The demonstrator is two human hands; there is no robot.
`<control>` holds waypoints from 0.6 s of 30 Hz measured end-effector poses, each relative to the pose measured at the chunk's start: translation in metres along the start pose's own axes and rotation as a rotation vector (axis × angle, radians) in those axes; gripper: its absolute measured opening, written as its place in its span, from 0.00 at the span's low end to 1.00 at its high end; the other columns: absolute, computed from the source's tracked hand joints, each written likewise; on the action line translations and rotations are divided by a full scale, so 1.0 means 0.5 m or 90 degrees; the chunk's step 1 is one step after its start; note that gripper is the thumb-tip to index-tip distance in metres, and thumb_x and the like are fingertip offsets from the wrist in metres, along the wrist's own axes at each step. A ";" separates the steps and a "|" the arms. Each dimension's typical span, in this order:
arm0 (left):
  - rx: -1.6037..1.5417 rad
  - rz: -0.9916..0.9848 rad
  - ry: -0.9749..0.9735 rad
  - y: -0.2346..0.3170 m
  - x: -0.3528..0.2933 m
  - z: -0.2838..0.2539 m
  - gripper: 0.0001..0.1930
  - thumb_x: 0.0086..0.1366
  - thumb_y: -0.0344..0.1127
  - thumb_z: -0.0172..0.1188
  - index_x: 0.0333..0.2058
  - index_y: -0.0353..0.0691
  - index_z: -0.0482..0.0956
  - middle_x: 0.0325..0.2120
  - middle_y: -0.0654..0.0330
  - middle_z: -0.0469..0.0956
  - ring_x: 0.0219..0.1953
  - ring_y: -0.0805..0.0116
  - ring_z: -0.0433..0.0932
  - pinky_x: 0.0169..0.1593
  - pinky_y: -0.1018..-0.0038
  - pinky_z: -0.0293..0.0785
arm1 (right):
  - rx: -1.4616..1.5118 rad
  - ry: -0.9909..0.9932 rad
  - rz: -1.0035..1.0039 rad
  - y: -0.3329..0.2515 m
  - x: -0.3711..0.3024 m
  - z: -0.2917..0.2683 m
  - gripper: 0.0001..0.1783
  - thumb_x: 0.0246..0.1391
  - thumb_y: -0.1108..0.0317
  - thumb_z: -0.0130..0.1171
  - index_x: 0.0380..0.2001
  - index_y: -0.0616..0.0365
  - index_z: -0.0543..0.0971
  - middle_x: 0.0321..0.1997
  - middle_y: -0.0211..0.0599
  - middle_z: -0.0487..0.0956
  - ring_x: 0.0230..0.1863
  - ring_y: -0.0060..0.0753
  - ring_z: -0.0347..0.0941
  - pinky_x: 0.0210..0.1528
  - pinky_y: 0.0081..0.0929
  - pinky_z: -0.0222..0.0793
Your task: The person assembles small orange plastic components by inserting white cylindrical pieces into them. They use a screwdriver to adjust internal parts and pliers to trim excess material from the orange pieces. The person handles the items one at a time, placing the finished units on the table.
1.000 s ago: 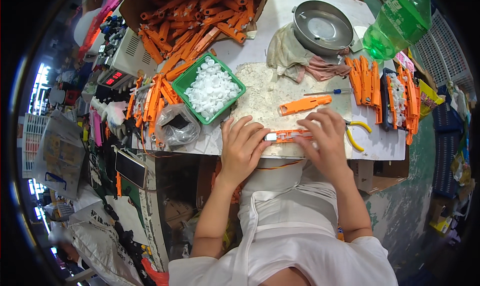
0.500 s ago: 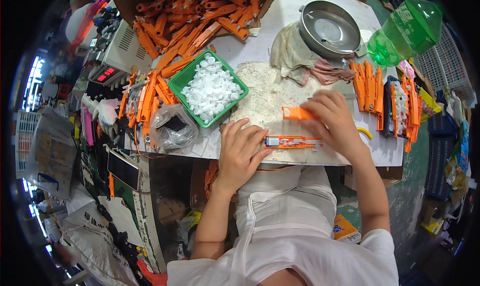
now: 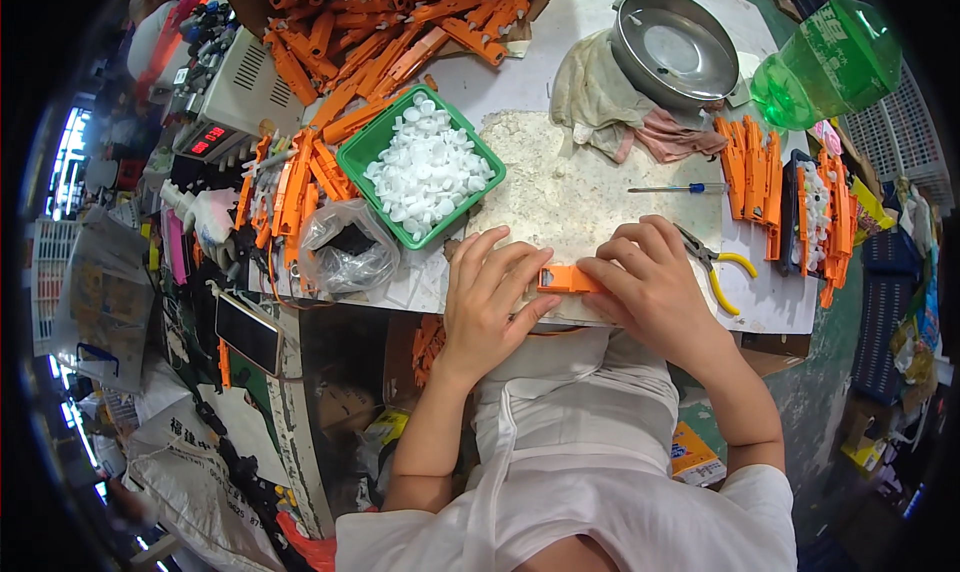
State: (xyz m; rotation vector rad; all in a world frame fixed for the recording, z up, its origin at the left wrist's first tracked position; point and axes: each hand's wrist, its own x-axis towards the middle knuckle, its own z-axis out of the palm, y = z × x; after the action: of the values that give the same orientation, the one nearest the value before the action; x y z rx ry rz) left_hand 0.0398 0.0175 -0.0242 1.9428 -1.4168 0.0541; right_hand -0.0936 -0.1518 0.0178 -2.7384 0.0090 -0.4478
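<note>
An orange plastic housing (image 3: 566,279) lies at the near edge of the worn pale work surface. My left hand (image 3: 485,307) has thumb and index finger at its left end, pinching it from both sides. Over its right end my right hand (image 3: 655,294) is closed, fingers on top, hiding that part. The lower half with its small inner parts no longer shows; the orange shell covers where it lay. Right of my right hand rest pliers with yellow handles (image 3: 735,267). A thin pen-like tool with a blue end (image 3: 690,188) lies beyond it.
A green basket of white plastic caps (image 3: 495,177) and a clear bag (image 3: 345,272) stand left. Orange housings (image 3: 400,52) pile up behind; more (image 3: 750,182) line the right. A steel bowl (image 3: 675,47), rag (image 3: 590,97) and green bottle (image 3: 830,67) sit far right.
My right hand has brought the orange shell down toward me onto the open half by my left hand. The pliers and pen-like tool, hidden before, now show.
</note>
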 end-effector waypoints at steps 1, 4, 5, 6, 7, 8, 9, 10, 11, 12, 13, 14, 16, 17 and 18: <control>0.004 0.002 0.001 -0.001 0.001 0.001 0.21 0.51 0.42 0.66 0.45 0.46 0.78 0.42 0.63 0.73 0.54 0.56 0.65 0.58 0.56 0.58 | 0.002 -0.004 0.003 0.000 0.001 0.002 0.18 0.39 0.66 0.66 0.37 0.54 0.77 0.36 0.31 0.73 0.47 0.35 0.66 0.56 0.41 0.57; 0.020 0.007 0.009 -0.004 0.000 0.008 0.17 0.51 0.41 0.66 0.41 0.48 0.80 0.41 0.64 0.74 0.54 0.56 0.65 0.58 0.56 0.57 | 0.034 -0.013 0.019 0.002 -0.002 0.012 0.18 0.38 0.66 0.66 0.37 0.54 0.77 0.37 0.31 0.73 0.47 0.35 0.66 0.56 0.40 0.57; 0.024 0.010 0.013 -0.004 0.000 0.012 0.15 0.51 0.41 0.66 0.39 0.49 0.81 0.41 0.65 0.74 0.54 0.56 0.65 0.58 0.56 0.57 | 0.058 -0.014 0.028 0.007 -0.005 0.015 0.18 0.38 0.65 0.66 0.37 0.54 0.77 0.37 0.31 0.73 0.47 0.35 0.66 0.57 0.39 0.57; 0.023 0.004 0.008 -0.003 0.001 0.012 0.14 0.51 0.40 0.66 0.38 0.49 0.81 0.41 0.65 0.74 0.54 0.56 0.65 0.58 0.56 0.57 | 0.083 -0.015 0.038 0.012 -0.008 0.016 0.18 0.38 0.65 0.67 0.36 0.54 0.77 0.37 0.32 0.73 0.47 0.35 0.66 0.57 0.38 0.57; 0.021 -0.001 0.003 -0.002 0.003 0.009 0.13 0.51 0.40 0.66 0.38 0.49 0.81 0.41 0.65 0.74 0.54 0.56 0.65 0.59 0.55 0.57 | 0.100 -0.026 0.042 0.020 -0.011 0.012 0.19 0.37 0.64 0.67 0.36 0.55 0.77 0.36 0.32 0.73 0.46 0.36 0.66 0.55 0.38 0.57; 0.019 -0.007 -0.002 -0.002 0.006 0.007 0.12 0.51 0.40 0.65 0.37 0.50 0.81 0.41 0.65 0.74 0.54 0.55 0.65 0.59 0.55 0.57 | 0.117 -0.038 0.046 0.032 -0.013 0.003 0.20 0.36 0.63 0.68 0.36 0.55 0.77 0.35 0.33 0.73 0.45 0.37 0.66 0.54 0.37 0.58; 0.019 -0.003 -0.009 -0.001 0.009 0.005 0.12 0.51 0.39 0.66 0.37 0.49 0.82 0.41 0.65 0.74 0.55 0.55 0.64 0.58 0.56 0.57 | 0.133 -0.049 0.050 0.044 -0.013 -0.008 0.21 0.35 0.62 0.69 0.36 0.55 0.77 0.35 0.33 0.73 0.44 0.39 0.66 0.52 0.36 0.58; 0.018 0.001 -0.017 -0.002 0.012 0.003 0.12 0.51 0.38 0.66 0.37 0.48 0.82 0.41 0.64 0.75 0.56 0.54 0.63 0.58 0.57 0.57 | 0.103 -0.083 0.078 0.052 -0.010 -0.027 0.22 0.34 0.61 0.69 0.35 0.55 0.77 0.34 0.33 0.72 0.43 0.39 0.66 0.52 0.36 0.59; 0.020 0.000 -0.026 0.000 0.012 0.000 0.12 0.50 0.37 0.66 0.36 0.48 0.82 0.40 0.64 0.75 0.56 0.53 0.62 0.58 0.58 0.57 | 0.076 -0.120 0.103 0.059 -0.004 -0.051 0.22 0.33 0.60 0.69 0.34 0.55 0.76 0.34 0.33 0.72 0.43 0.39 0.66 0.52 0.36 0.59; 0.020 -0.002 -0.035 0.000 0.013 -0.002 0.12 0.51 0.37 0.66 0.36 0.48 0.82 0.41 0.64 0.75 0.57 0.53 0.62 0.58 0.57 0.56 | 0.049 -0.155 0.130 0.065 0.002 -0.066 0.23 0.32 0.60 0.70 0.34 0.56 0.76 0.33 0.34 0.72 0.42 0.39 0.66 0.51 0.35 0.59; 0.019 -0.005 -0.044 0.000 0.014 -0.004 0.12 0.51 0.37 0.66 0.36 0.48 0.82 0.41 0.64 0.75 0.57 0.52 0.61 0.59 0.57 0.55 | -0.040 -0.175 0.093 0.071 0.011 -0.068 0.18 0.33 0.56 0.69 0.27 0.55 0.79 0.29 0.32 0.72 0.41 0.38 0.66 0.49 0.34 0.60; 0.016 -0.005 -0.054 0.000 0.017 -0.004 0.12 0.51 0.37 0.66 0.36 0.48 0.82 0.42 0.64 0.75 0.58 0.52 0.60 0.59 0.56 0.54 | -0.072 -0.248 0.084 0.076 0.023 -0.071 0.16 0.34 0.55 0.68 0.25 0.54 0.80 0.27 0.32 0.73 0.41 0.37 0.67 0.48 0.34 0.60; 0.021 -0.009 -0.066 0.002 0.015 -0.007 0.11 0.51 0.37 0.66 0.36 0.48 0.82 0.42 0.63 0.74 0.58 0.51 0.59 0.60 0.54 0.53 | -0.132 -0.395 0.062 0.077 0.047 -0.075 0.14 0.36 0.54 0.66 0.22 0.51 0.82 0.23 0.30 0.74 0.40 0.36 0.69 0.47 0.32 0.60; 0.023 -0.016 -0.069 0.001 0.014 -0.006 0.11 0.51 0.37 0.66 0.36 0.48 0.82 0.43 0.63 0.74 0.59 0.51 0.59 0.60 0.53 0.53 | -0.162 -0.426 0.054 0.070 0.059 -0.074 0.12 0.37 0.54 0.66 0.20 0.50 0.82 0.21 0.29 0.74 0.38 0.35 0.70 0.47 0.32 0.60; 0.023 -0.014 -0.069 0.000 0.015 -0.004 0.11 0.51 0.37 0.66 0.36 0.48 0.82 0.43 0.63 0.74 0.59 0.51 0.59 0.60 0.52 0.52 | -0.192 -0.457 0.045 0.064 0.071 -0.073 0.12 0.38 0.53 0.65 0.17 0.49 0.82 0.19 0.29 0.74 0.37 0.35 0.70 0.46 0.31 0.60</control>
State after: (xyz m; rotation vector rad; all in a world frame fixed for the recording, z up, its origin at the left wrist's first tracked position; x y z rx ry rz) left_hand 0.0436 0.0125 -0.0194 2.0175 -1.4730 -0.0357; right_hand -0.0694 -0.1966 0.0496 -3.0150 -0.0137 0.6149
